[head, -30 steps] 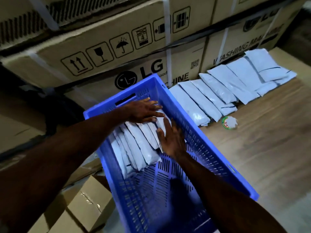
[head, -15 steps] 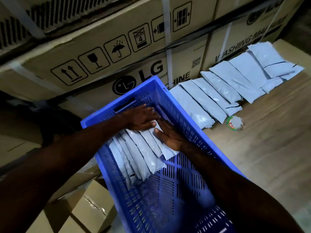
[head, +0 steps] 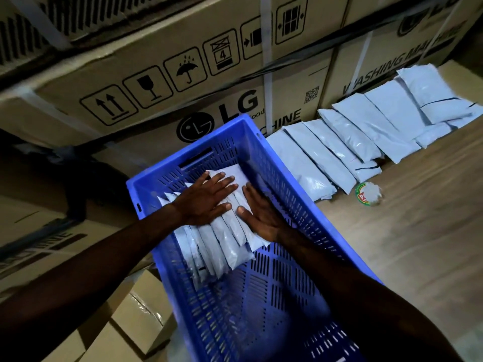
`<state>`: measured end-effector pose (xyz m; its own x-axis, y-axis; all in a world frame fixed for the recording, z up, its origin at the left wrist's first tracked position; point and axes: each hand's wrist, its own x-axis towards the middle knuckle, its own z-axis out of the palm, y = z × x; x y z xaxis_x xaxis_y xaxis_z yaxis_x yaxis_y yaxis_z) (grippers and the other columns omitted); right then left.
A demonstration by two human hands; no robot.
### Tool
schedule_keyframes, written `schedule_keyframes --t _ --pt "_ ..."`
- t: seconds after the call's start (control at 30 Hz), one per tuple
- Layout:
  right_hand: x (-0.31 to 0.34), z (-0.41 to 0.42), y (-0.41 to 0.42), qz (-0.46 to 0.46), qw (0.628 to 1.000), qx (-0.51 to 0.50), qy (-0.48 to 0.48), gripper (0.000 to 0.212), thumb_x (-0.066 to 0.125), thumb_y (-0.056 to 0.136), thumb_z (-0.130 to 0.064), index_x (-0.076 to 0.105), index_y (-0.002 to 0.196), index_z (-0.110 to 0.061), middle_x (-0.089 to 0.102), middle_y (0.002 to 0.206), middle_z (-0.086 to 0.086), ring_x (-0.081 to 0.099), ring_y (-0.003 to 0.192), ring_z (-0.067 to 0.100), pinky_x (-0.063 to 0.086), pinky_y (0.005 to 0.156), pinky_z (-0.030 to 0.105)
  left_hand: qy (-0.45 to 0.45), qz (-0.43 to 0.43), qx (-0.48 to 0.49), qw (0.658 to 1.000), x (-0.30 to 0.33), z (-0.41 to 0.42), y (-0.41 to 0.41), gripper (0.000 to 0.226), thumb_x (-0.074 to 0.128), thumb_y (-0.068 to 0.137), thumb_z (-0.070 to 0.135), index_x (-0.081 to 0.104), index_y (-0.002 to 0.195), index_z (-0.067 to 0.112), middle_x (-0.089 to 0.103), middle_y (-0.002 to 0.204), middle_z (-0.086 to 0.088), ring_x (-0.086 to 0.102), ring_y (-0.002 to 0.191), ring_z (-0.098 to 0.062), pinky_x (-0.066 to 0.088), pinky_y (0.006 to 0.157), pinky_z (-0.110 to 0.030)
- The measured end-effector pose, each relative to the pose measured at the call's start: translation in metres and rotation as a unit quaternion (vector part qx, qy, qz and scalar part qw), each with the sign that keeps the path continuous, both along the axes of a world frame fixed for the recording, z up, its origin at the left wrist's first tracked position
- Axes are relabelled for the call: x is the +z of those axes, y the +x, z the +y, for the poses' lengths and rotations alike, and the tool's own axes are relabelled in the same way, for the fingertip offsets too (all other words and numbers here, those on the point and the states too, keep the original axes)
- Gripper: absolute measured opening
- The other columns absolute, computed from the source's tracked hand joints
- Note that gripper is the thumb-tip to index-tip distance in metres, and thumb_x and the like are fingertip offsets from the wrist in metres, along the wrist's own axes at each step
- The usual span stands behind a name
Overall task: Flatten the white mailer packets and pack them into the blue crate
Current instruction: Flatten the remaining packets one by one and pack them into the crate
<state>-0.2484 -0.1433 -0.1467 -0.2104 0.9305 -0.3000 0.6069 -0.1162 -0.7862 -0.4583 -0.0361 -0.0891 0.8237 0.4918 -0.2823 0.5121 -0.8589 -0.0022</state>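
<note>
A blue slotted crate (head: 264, 152) stands in front of me, its far half holding several white mailer packets (head: 222, 246) laid side by side. My left hand (head: 206, 199) lies flat, palm down, on top of these packets. My right hand (head: 261, 218) presses flat on the rightmost packet beside it, fingers spread. Neither hand grips anything. A row of several more white mailer packets (head: 347, 142) lies overlapping on the wooden table (head: 405, 244) to the right of the crate.
Large LG washing machine cartons (head: 183, 87) form a wall right behind the crate and the table. A small round green and red lid (head: 367, 194) lies on the table near the loose packets. Smaller cardboard boxes (head: 125, 330) sit low on the left.
Both hands have slid toward me over the packets in the crate and now lie flat side by side. The view has tilted slightly.
</note>
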Motion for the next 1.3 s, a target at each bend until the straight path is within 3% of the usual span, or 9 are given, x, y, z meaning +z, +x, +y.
schedule_keyframes --t 0.17,0.3,0.47,0.6,0.7,0.9,1.0,1.17,1.3 --pt "-0.006 -0.014 -0.003 0.001 1.0 0.017 0.005 0.08 0.031 0.104 -0.063 -0.005 0.164 -0.025 -0.013 0.171 -0.007 -0.014 0.156 0.007 -0.005 0.128 0.039 -0.014 0.017 -0.017 1.0 0.002 0.001 -0.006 0.07 0.01 0.104 0.06 0.038 0.155 0.021 0.034 0.162 -0.006 0.031 0.15 -0.029 0.022 0.122 -0.056" --pt "0.001 -0.017 -0.004 0.023 0.999 0.019 -0.022 0.081 0.029 0.102 -0.069 -0.005 0.164 -0.029 -0.014 0.17 -0.015 -0.017 0.154 0.002 -0.007 0.128 0.036 -0.043 0.045 0.018 0.998 0.006 -0.002 -0.006 0.084 -0.006 0.095 0.07 0.031 0.158 0.028 0.024 0.166 0.002 0.017 0.155 -0.021 0.008 0.126 -0.05" --pt "0.01 -0.017 -0.006 0.029 0.999 0.025 -0.036 0.085 0.029 0.1 -0.072 -0.007 0.164 -0.029 -0.017 0.169 -0.015 -0.019 0.153 0.002 -0.007 0.127 0.034 -0.022 0.008 0.022 0.999 0.02 0.01 0.023 0.067 0.012 0.101 0.056 0.051 0.145 0.025 0.051 0.151 0.004 0.041 0.143 -0.021 0.022 0.12 -0.048" --pt "0.006 -0.018 -0.007 0.043 0.998 0.019 -0.028 0.087 0.028 0.1 -0.074 -0.01 0.164 -0.027 -0.018 0.169 -0.015 -0.019 0.154 0.002 -0.008 0.125 0.029 -0.082 0.077 0.013 0.994 0.012 0.024 0.039 0.066 0.01 0.101 0.057 0.037 0.155 0.029 0.034 0.162 0.008 0.021 0.153 -0.02 0.01 0.125 -0.046" --pt "0.003 -0.017 -0.012 0.05 0.998 0.012 -0.034 0.086 0.03 0.102 -0.068 -0.01 0.164 -0.024 -0.016 0.168 -0.015 -0.019 0.153 0.003 -0.008 0.126 0.031 -0.079 0.086 0.019 0.993 0.006 0.025 0.029 0.061 0.013 0.105 0.057 0.036 0.155 0.034 0.033 0.162 0.01 0.022 0.153 -0.02 0.011 0.124 -0.042" --pt "-0.014 -0.012 -0.029 0.033 0.999 0.032 0.0 0.112 0.012 0.081 -0.092 -0.011 0.163 -0.02 -0.018 0.17 -0.007 -0.022 0.154 0.006 -0.011 0.127 0.037 -0.077 0.074 0.009 0.994 -0.002 0.023 0.0 0.09 -0.019 0.088 0.072 0.026 0.158 0.037 0.027 0.164 0.012 0.02 0.154 -0.018 0.015 0.124 -0.044" --pt "-0.016 -0.015 -0.033 0.013 0.998 0.05 0.018 0.115 0.014 0.081 -0.093 -0.011 0.163 -0.017 -0.018 0.17 -0.002 -0.021 0.155 0.01 -0.012 0.126 0.036 -0.073 0.072 0.003 0.995 -0.003 0.02 -0.005 0.089 -0.018 0.09 0.07 0.027 0.158 0.034 0.03 0.164 0.01 0.022 0.153 -0.019 0.015 0.123 -0.042" --pt "-0.012 -0.021 -0.038 -0.013 0.999 0.038 0.028 0.091 0.039 0.101 -0.065 -0.007 0.164 -0.017 -0.013 0.171 -0.002 -0.015 0.156 0.011 -0.009 0.127 0.035 -0.072 0.077 0.004 0.994 -0.002 0.015 -0.009 0.093 -0.019 0.088 0.071 0.028 0.158 0.033 0.029 0.164 0.009 0.02 0.154 -0.019 0.012 0.124 -0.04" --pt "-0.009 -0.022 -0.032 -0.026 0.998 -0.005 0.065 0.098 0.026 0.094 -0.078 0.0 0.164 -0.015 -0.005 0.172 0.002 -0.006 0.158 0.015 -0.001 0.128 0.037 -0.054 0.082 0.015 0.995 0.003 0.018 0.008 0.077 -0.005 0.094 0.066 0.029 0.157 0.036 0.025 0.165 0.011 0.015 0.155 -0.016 0.009 0.125 -0.046"
